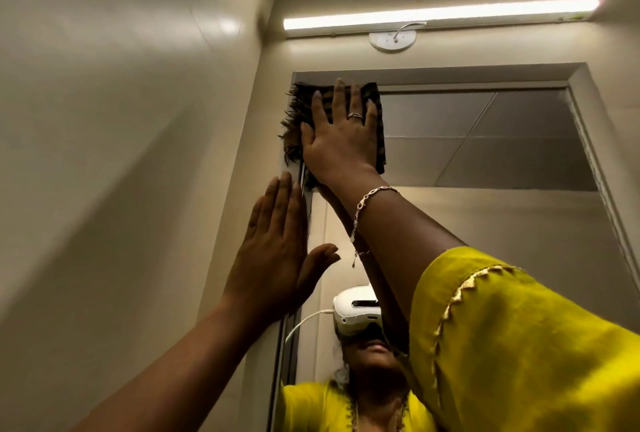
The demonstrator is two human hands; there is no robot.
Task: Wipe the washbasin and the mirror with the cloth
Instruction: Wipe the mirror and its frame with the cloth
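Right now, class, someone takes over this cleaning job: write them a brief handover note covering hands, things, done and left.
Right hand: flat, fingers straight, pressing the cloth on the top left corner of the mirror.
Left hand: open, flat against the wall at the mirror's left edge.
Done: mirror wiping under way; extent unclear.
Left: rest of the mirror; washbasin out of view, state unknown.

At frame centre the cloth [297, 113] is pressed under the right hand [337, 140] onto the upper left corner of the mirror [485, 161], the left hand [277, 258] is laid just below beside its edge, and a light bar [440, 14] is mounted above.
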